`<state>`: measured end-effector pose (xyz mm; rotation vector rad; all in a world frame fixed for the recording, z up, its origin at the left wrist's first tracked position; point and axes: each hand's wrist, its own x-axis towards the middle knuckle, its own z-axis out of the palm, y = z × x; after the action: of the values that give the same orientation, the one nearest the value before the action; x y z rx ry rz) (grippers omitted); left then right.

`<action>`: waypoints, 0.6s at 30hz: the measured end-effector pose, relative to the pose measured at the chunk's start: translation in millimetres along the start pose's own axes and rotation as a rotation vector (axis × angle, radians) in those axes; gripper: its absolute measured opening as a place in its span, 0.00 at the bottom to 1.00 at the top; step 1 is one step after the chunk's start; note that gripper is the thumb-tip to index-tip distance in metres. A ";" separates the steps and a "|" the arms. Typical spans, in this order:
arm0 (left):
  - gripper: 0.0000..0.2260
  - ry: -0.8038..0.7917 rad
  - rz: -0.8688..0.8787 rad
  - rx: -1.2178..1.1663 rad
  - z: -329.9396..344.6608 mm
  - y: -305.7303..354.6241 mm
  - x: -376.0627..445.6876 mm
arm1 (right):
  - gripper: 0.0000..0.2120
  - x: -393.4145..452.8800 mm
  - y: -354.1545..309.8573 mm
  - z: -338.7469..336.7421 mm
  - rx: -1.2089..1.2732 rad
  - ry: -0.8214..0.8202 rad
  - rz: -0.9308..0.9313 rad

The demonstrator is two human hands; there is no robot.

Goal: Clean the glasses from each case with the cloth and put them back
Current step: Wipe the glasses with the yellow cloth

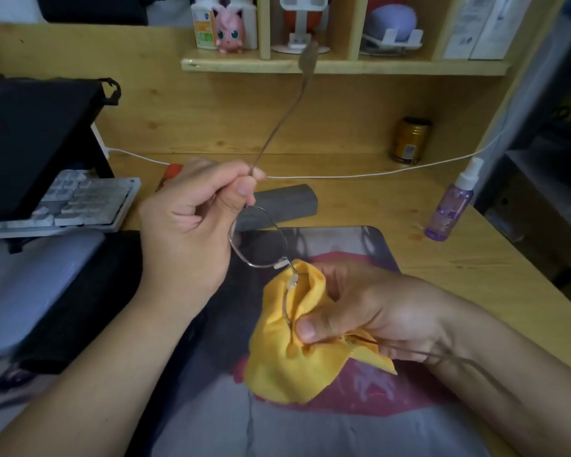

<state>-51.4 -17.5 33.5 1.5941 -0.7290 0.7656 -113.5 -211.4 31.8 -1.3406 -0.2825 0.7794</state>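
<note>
Mid-wipe: left hand (192, 222) pinched glasses (259, 239) at hinge; right hand (370, 311), 5 o'clock, squeezed cloth (297, 367) over one lens. Next: probably the other lens.

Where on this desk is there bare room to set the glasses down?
Bare wood lies between the grey case, the white cable and the purple spray bottle, and along the desk's right edge. The left side is crowded by the keyboard and black pouch.

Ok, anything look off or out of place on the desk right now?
Nothing stands out. The left hand holds the glasses by a temple while the right hand rubs a lens in the yellow cloth; the spray bottle stands upright.
</note>
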 end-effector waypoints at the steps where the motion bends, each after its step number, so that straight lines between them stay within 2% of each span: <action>1: 0.06 -0.006 0.002 0.001 1.5 0.3 -1.1 | 0.08 -1.0 -0.7 2.4 -0.007 0.018 0.005; 6: 0.06 -0.008 0.007 0.010 6.2 4.1 -3.2 | 0.05 -2.8 -3.3 7.1 -0.004 0.114 -0.017; 11: 0.06 -0.002 -0.009 0.022 5.3 3.5 -3.1 | 0.01 -1.2 -3.0 5.6 0.110 0.140 -0.035; 18: 0.06 0.008 -0.015 0.005 4.0 -0.5 -3.7 | 0.05 -4.9 -2.6 4.0 0.160 0.215 -0.037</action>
<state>-52.9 -21.3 29.8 1.5985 -0.7092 0.7631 -118.6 -211.7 36.4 -1.2515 -0.0724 0.6083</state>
